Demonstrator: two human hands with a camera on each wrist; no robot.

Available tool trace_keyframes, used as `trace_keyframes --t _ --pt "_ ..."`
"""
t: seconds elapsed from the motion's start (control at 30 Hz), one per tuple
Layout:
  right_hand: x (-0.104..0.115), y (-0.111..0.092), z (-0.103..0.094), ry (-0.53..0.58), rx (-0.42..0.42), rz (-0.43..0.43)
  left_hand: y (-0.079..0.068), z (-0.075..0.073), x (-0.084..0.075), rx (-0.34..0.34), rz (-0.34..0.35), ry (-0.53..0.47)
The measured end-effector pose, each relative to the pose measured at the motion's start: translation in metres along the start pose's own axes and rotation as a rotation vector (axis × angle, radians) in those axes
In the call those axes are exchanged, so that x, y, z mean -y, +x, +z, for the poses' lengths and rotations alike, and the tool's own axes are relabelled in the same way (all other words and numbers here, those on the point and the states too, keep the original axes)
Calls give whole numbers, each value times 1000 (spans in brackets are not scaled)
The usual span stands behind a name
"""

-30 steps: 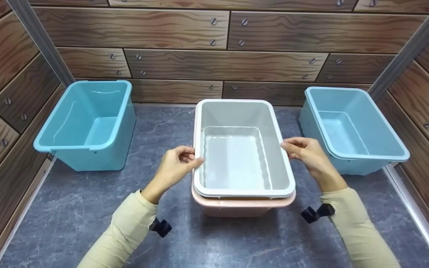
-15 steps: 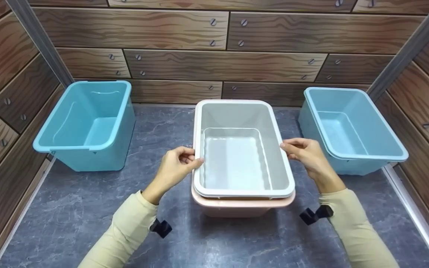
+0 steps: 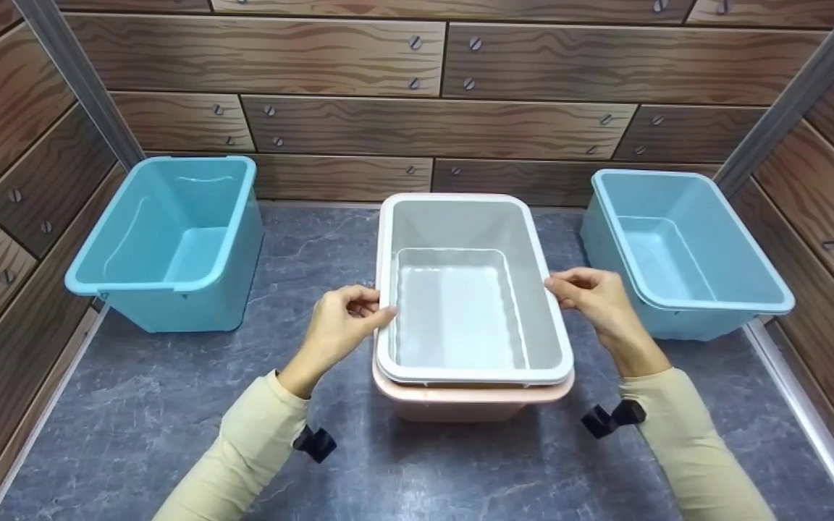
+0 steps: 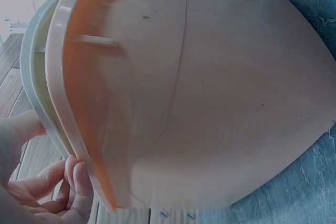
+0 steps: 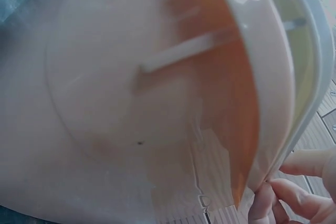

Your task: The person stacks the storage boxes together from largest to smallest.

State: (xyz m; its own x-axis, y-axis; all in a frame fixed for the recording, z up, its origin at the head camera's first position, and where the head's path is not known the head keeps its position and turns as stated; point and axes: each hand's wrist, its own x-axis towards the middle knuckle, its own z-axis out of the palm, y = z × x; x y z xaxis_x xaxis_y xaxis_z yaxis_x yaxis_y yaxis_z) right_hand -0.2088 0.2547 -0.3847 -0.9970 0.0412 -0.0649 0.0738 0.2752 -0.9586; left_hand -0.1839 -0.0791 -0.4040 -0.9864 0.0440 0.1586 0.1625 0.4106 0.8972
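Note:
A light grey rectangular bin [image 3: 453,311] sits nested inside a pink bin [image 3: 460,411] at the middle of the table. Thumb and curled fingers of my left hand [image 3: 341,325] pinch the grey bin's left rim. On the opposite side my right hand [image 3: 598,307] pinches its right rim the same way. In the left wrist view the fingertips lie right at the narrow gap between the grey rim [image 4: 27,72] and the pink rim [image 4: 55,72]. The right wrist view has the fingers at the same gap, beside the pink bin's wall [image 5: 121,108].
A turquoise bin [image 3: 225,304] stands at the back left. Another blue bin [image 3: 685,322] stands at the back right, its inside bare. Wood-patterned walls [image 3: 344,58] close in the dark marbled table [image 3: 316,231] at the back and both sides.

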Motion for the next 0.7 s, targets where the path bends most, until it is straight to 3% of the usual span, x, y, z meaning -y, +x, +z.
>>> trace_keyframes --t 0.43,0.7 --pt "-5 -1 2 -32 -10 -5 -2 2 6 -42 9 -17" --pt "-11 -2 5 60 -27 9 -4 5 12 -53 -28 -99"
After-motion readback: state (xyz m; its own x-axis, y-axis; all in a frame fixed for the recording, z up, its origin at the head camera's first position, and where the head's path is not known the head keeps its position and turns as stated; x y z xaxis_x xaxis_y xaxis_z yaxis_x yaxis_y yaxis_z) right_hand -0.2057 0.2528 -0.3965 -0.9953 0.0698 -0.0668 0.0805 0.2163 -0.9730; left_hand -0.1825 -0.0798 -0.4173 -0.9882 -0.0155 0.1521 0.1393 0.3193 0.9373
